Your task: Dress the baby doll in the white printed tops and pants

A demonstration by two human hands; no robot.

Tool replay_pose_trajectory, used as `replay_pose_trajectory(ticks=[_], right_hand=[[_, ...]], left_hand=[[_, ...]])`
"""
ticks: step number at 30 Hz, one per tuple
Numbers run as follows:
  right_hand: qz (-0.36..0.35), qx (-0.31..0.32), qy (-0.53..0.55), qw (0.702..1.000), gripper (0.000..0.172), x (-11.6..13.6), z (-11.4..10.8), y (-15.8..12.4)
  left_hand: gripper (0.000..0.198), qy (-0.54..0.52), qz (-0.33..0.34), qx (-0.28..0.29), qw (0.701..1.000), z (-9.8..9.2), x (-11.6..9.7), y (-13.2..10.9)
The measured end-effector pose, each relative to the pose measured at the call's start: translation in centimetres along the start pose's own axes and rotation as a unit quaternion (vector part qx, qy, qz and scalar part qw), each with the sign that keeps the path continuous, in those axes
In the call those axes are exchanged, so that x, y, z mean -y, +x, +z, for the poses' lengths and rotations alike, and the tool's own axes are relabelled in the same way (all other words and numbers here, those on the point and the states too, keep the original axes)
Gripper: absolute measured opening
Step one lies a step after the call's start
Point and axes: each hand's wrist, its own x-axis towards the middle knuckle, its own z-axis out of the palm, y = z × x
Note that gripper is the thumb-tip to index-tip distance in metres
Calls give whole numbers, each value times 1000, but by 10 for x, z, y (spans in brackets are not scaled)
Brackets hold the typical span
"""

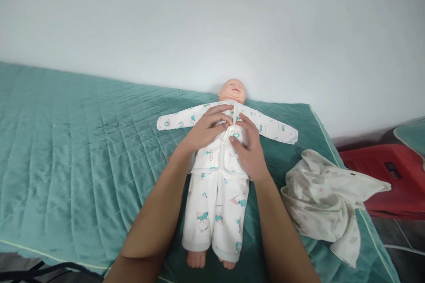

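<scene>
A baby doll (232, 90) lies on its back with its head against the wall. It wears a white printed jacket (209, 159) and matching pants (201, 212); its bare feet poke out at the cuffs. The jacket sleeves stretch out to both sides. At the chest, my left hand (212, 126) has its fingers on the jacket's front edge near the collar. My right hand (248, 143) grips the opposite front edge, thumb low and fingers near the opening. Below them a button (225, 141) shows on the front. Some fingertips are hidden in the cloth.
A teal quilted cover (83, 154) spreads over the bed beneath the doll. Crumpled white printed cloth (322, 194) lies at the right edge. Beyond it is a red plastic object (388, 177) on the floor side. A pale wall (199, 22) rises behind the bed.
</scene>
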Motion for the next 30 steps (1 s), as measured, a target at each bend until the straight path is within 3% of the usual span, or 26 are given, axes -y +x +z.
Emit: replay_pose_trajectory(ticks=[5, 12, 30], right_hand=[[22, 26, 45, 998, 40, -2, -7, 1], [8, 42, 9, 999, 51, -2, -7, 1], [-23, 58, -18, 998, 55, -7, -8, 0]], left_hand=[[15, 23, 11, 13, 1000, 0, 3, -14], [25, 51, 12, 3, 999, 3, 9, -47], [22, 17, 24, 30, 999, -6, 18, -47]])
